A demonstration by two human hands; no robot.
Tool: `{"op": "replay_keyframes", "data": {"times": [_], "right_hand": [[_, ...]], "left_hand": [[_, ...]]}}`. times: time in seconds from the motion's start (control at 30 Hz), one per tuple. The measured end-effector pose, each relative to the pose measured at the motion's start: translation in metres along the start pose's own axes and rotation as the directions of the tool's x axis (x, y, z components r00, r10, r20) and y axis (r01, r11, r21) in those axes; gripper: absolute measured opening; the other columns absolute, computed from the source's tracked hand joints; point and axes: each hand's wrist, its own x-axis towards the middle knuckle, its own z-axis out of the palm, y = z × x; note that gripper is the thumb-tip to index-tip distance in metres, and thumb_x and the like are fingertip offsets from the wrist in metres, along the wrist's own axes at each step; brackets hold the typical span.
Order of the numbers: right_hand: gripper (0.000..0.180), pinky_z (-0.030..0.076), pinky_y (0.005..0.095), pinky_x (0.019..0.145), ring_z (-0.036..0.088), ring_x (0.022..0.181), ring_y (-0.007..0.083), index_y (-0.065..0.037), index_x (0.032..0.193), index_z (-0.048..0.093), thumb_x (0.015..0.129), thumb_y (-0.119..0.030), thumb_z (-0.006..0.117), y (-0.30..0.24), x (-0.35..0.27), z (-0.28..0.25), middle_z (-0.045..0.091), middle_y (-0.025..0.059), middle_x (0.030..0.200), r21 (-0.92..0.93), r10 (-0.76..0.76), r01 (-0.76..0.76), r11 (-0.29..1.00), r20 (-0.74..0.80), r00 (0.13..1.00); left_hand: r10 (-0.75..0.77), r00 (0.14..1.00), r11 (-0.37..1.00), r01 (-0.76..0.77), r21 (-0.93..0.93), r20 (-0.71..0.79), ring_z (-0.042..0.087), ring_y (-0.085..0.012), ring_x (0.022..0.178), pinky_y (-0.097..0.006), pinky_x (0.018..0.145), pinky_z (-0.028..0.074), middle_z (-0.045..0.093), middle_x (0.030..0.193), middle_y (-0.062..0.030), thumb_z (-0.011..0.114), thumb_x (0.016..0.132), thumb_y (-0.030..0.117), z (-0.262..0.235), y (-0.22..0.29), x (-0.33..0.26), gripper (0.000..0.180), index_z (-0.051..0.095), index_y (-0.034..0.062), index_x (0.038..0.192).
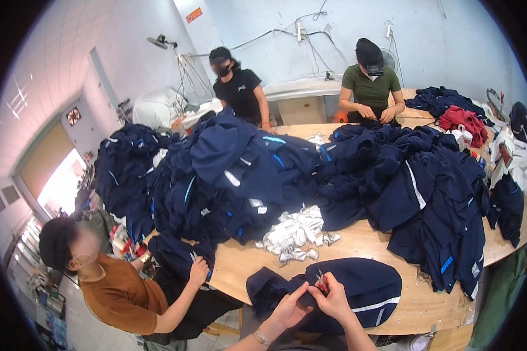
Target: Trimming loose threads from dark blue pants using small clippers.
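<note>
The room is evenly and fairly brightly lit, with soft, faint shadows under the dark garment heaps (357, 175) on the worktop (369, 240). A doorway (61, 184) at far left is blown out to white glare. Fisheye bending curves straight edges toward a black rim, and detail is slightly soft throughout.

At the near edge of the wooden table (363, 243), the person's left hand (291, 308) pinches a fold of a navy garment (366, 286), while the right hand (334, 297) works small thread snips (320, 282) against the cloth. Just beyond lies a heap of white scraps (293, 233). Big piles of navy clothing (240, 169) cover the far table. A person in a brown shirt (120, 295) sits at the left; two more people work on the far side.
</note>
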Motion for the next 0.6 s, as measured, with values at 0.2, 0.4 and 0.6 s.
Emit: {"op": "replay_keyframes", "data": {"times": [0.2, 0.4, 0.6], "right_hand": [[0.026, 0.032, 0.0207, 0.049, 0.037, 0.055, 0.0043, -0.006, 0.072, 0.038, 0.083, -0.005, 0.062, 0.013, 0.003, -0.018, 0.042, -0.0017, 0.061, 0.167, 0.116, -0.097, 0.981, -0.109, 0.987], [0.026, 0.033, 0.0184, 0.054, 0.038, 0.061, 0.0048, -0.007, 0.075, 0.036, 0.083, -0.003, 0.060, 0.003, 0.017, -0.035, 0.043, -0.0009, 0.068, 0.300, 0.051, 0.036, 0.953, -0.277, 0.960], [0.023, 0.039, 0.0209, 0.059, 0.048, 0.064, 0.0073, -0.004, 0.084, 0.047, 0.079, -0.012, 0.068, -0.010, 0.026, -0.030, 0.055, 0.0016, 0.072, 0.152, -0.069, 0.098, 0.984, -0.185, 0.980]], "left_hand": [[0.121, 0.992, 0.927, -0.127, 0.353, 0.038, 0.058, -0.0072, 0.075, -0.024, 0.059, 0.047, 0.063, 0.088, 0.0030, 0.059, 0.089, 0.023, 0.031, 0.016, 0.006, 0.013, 0.063, 0.0113, 0.092], [0.031, 0.962, 0.874, -0.158, 0.460, 0.273, 0.059, -0.0077, 0.078, -0.029, 0.066, 0.054, 0.062, 0.091, 0.0012, 0.055, 0.091, 0.022, 0.060, 0.031, 0.006, 0.020, 0.057, 0.0072, 0.105], [0.221, 0.894, 0.931, -0.312, 0.188, 0.390, 0.060, -0.0137, 0.091, -0.034, 0.075, 0.055, 0.061, 0.102, -0.0046, 0.049, 0.094, 0.017, 0.062, 0.054, -0.011, 0.023, 0.054, 0.0056, 0.112]]}}
